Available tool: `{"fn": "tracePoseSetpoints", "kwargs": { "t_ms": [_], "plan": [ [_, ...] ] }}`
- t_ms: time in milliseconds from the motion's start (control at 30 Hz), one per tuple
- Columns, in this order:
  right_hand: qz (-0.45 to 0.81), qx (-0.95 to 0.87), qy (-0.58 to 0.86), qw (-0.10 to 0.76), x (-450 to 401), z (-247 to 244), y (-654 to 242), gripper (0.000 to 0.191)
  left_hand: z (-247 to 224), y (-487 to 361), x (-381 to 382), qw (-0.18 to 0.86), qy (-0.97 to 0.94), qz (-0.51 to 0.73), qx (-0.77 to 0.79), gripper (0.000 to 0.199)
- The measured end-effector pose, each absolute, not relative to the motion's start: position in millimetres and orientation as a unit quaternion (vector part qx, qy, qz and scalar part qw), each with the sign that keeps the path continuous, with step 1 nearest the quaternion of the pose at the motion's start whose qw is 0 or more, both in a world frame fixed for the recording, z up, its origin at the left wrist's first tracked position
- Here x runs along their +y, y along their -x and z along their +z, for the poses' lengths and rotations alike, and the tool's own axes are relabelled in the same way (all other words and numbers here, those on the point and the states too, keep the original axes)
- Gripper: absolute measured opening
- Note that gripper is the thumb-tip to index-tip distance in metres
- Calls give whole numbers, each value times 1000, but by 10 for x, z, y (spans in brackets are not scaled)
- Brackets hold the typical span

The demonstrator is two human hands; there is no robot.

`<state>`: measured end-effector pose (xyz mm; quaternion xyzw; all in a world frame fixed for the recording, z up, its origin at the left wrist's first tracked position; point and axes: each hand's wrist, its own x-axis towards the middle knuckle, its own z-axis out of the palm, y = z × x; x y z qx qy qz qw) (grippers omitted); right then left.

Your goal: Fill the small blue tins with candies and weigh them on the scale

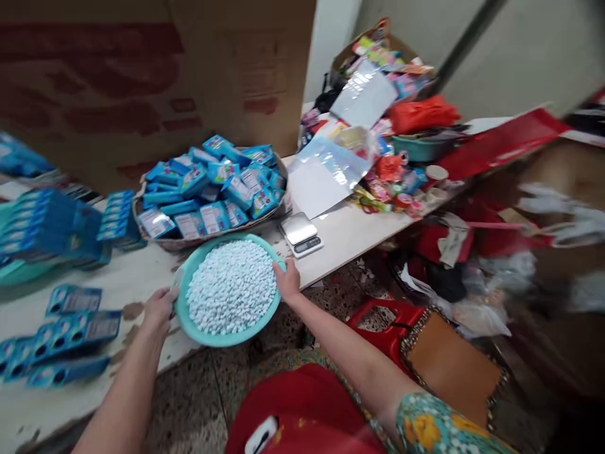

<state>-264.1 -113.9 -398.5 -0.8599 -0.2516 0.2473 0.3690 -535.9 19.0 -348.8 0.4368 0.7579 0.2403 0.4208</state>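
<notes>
A turquoise plastic basin (276, 302) full of small pale pellet-like pieces (231, 287) is at the table's front edge, partly overhanging it. My left hand (161, 304) is closed on the basin's left rim, and my right hand (286, 279) grips the rim on the opposite side. Just behind the basin sits a wide shallow basket (189, 241) heaped with small blue packets (222, 173). To the right of the basket lies a small kitchen scale (301, 234) with a silver platform. Whether the basin rests on the table or is lifted cannot be made out.
Blue boxes (80, 302) lie on the left of the table (340, 236), with more stacked behind. Clear plastic sheets (326, 170) and a pile of colourful wrappers (401, 183) cover the right. A large cardboard box (227, 75) stands behind; a red chair (387, 334) is below right.
</notes>
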Motion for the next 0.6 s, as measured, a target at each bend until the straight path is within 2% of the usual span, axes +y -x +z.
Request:
{"fn": "tracePoseSetpoints", "kwargs": {
  "t_ms": [133, 367, 500, 533, 600],
  "plan": [
    [247, -276, 872, 321, -1134, -3957, 2690, 44, -3630, 5446, 220, 430, -410, 268, 758, 37],
    [201, -301, 895, 259, -1183, -4017, 2858, 47, -3826, 5752, -4, 445, -381, 345, 733, 43],
    [163, -304, 909, 233, -1193, -4096, 2942, 47, -4174, 6480, -953, 361, -356, 485, 713, 46],
    [155, -306, 912, 227, -1198, -4109, 2964, 46, -4303, 6726, -1301, 330, -342, 492, 730, 47],
    [139, -311, 915, 216, -1216, -4131, 3011, 46, -4575, 7215, -2053, 297, -307, 408, 807, 46]
  ]
}}
